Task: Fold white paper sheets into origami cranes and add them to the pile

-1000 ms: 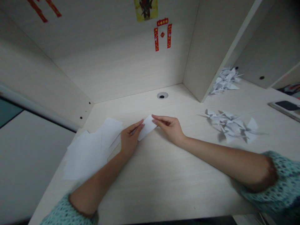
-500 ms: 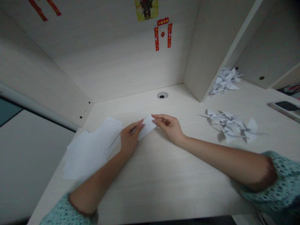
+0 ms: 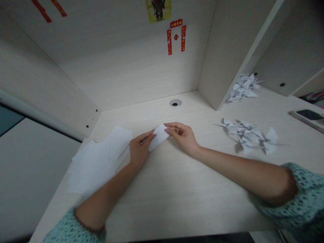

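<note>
A small folded piece of white paper point(image 3: 159, 136) is held between both hands above the middle of the desk. My left hand point(image 3: 140, 148) pinches its left end between thumb and fingers. At its upper right corner, the thumb and fingertips of my right hand point(image 3: 184, 137) are closed on the paper. Loose white paper sheets point(image 3: 93, 165) lie overlapping on the desk to the left of my left hand. To the right of my right hand, several folded paper cranes point(image 3: 250, 135) rest in a loose group.
Another heap of paper cranes point(image 3: 244, 87) sits behind the upright divider panel point(image 3: 235, 57). A flat device with a dark screen point(image 3: 310, 115) lies at the right. Near the back wall, a round cable hole point(image 3: 175, 103) is set in the desk point(image 3: 177, 202).
Almost nothing differs. Both hands keep their pinch on the folded paper, with only a very slight shift of the fingers.
</note>
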`<move>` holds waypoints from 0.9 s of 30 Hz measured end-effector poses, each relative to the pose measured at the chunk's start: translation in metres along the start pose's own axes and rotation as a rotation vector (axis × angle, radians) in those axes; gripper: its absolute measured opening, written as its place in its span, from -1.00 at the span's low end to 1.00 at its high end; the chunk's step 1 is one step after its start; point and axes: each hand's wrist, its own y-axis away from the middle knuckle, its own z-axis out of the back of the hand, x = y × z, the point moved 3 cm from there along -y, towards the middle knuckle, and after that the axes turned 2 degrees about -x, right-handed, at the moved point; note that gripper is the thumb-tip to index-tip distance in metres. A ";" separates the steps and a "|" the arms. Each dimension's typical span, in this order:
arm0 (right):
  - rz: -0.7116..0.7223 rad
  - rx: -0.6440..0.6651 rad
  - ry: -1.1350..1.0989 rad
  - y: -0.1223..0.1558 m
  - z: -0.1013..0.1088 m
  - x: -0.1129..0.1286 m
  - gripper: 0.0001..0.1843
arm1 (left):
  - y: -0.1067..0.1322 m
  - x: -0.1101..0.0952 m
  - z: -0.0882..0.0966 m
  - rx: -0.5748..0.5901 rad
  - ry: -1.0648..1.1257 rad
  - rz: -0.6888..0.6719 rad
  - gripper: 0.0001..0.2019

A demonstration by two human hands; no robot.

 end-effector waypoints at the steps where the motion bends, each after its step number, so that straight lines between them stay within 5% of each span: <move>1: 0.000 0.001 0.006 0.000 0.000 0.000 -0.69 | 0.000 0.001 0.000 0.002 0.008 0.009 -0.74; 12: 0.032 -0.002 0.053 -0.002 0.001 -0.001 -0.58 | -0.004 0.006 -0.002 0.098 0.094 0.108 -0.74; 16: -0.010 0.043 0.036 -0.002 -0.001 -0.002 -0.44 | -0.008 0.010 -0.002 0.048 0.169 0.151 -0.74; 21: -0.041 0.183 0.315 0.001 -0.009 0.001 -0.62 | -0.006 0.006 -0.002 -0.082 0.263 0.140 -0.72; 27: -0.073 0.174 0.420 0.008 -0.015 -0.001 -0.59 | 0.003 -0.002 -0.008 -0.041 0.262 0.087 -0.76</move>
